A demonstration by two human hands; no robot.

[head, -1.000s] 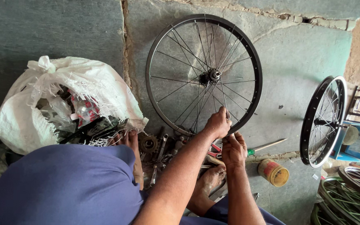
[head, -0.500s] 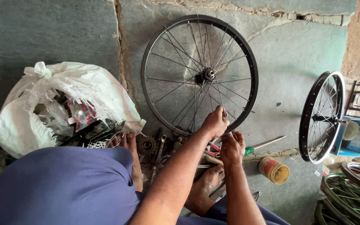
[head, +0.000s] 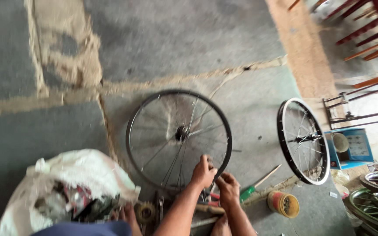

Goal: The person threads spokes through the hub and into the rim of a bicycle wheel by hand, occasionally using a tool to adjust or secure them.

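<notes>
My view has swung upward since half a second ago, so the spoked wheel (head: 179, 139) and both my hands now sit low in the picture, with far more bare concrete floor (head: 167, 39) showing beyond them; the hands themselves have kept their place at the wheel's near rim. My left hand (head: 203, 171) is closed over that rim, fingers wrapped down around it at the wheel's lower right; my right hand (head: 228, 189) is just beside it, a little nearer to me than the rim, fingers curled, though the blur keeps me from telling whether it grips anything. The wheel stands upright on the floor, black rim, hub (head: 182, 132) at its centre, thin spokes fanning out.

Right of the wheel, below my right hand, a green-handled screwdriver (head: 253, 187) lies on the floor; further right of it stands a small yellow-and-red tin (head: 283, 203). Well to the right of the wheel a second wheel (head: 303, 140) with a pale rim stands edge-on; beyond that is a blue box (head: 348, 147). Left of the wheel and nearer to me sits a bulging white sack (head: 71, 185), open and full of scrap parts; between the sack and the wheel lies a toothed sprocket (head: 145, 213).
</notes>
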